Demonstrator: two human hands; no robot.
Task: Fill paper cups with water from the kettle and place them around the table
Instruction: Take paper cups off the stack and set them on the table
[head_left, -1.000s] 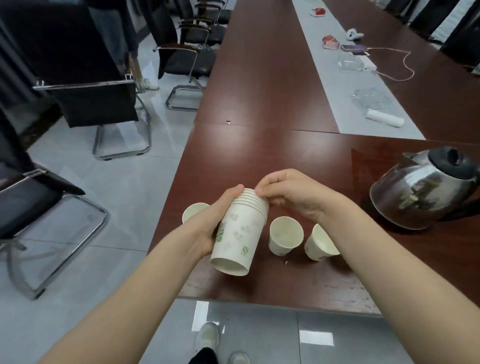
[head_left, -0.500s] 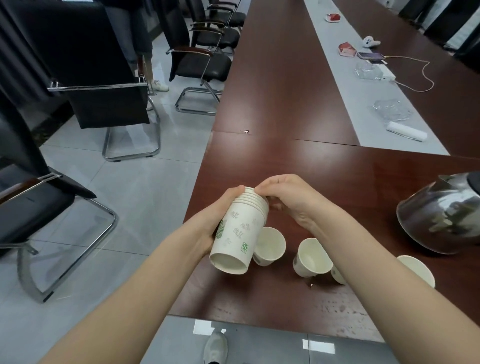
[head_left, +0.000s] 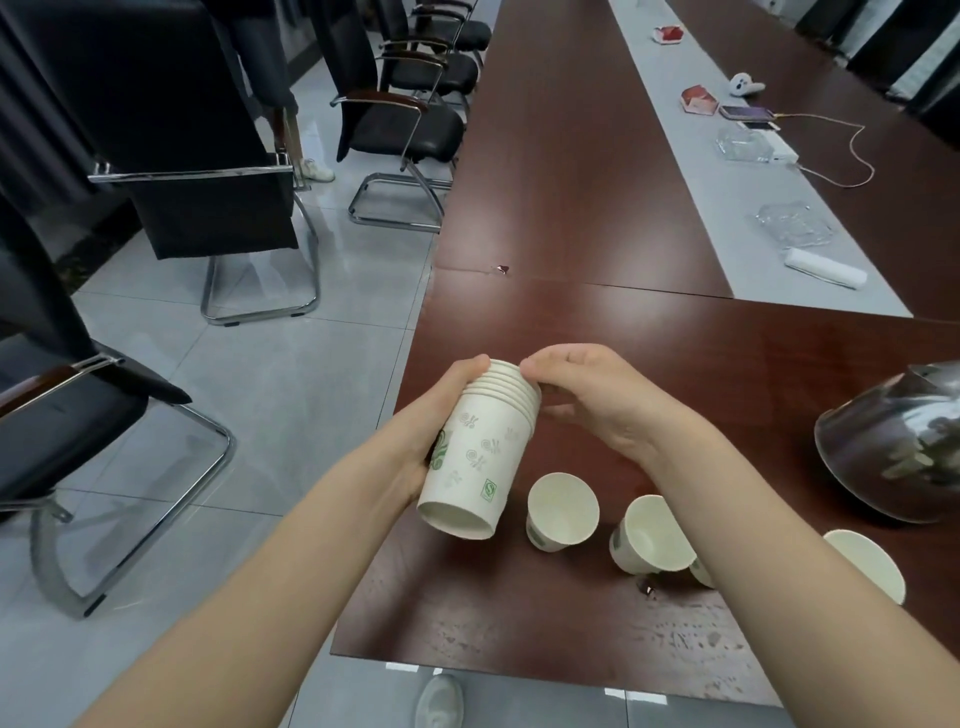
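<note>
On the dark counter (head_left: 571, 208) before me, the kettle (head_left: 893, 447) sits at the right, cut off by the edge of view. Over the counter's near left end my left hand (head_left: 431, 415) wraps round the stack (head_left: 478, 457), tilted with its rims away from me. My right hand (head_left: 587, 395) has its fingers (head_left: 550, 364) curled onto those top rims. Loose cups (head_left: 562, 512) stand mouth-up under my right forearm, between stack and kettle.
</note>
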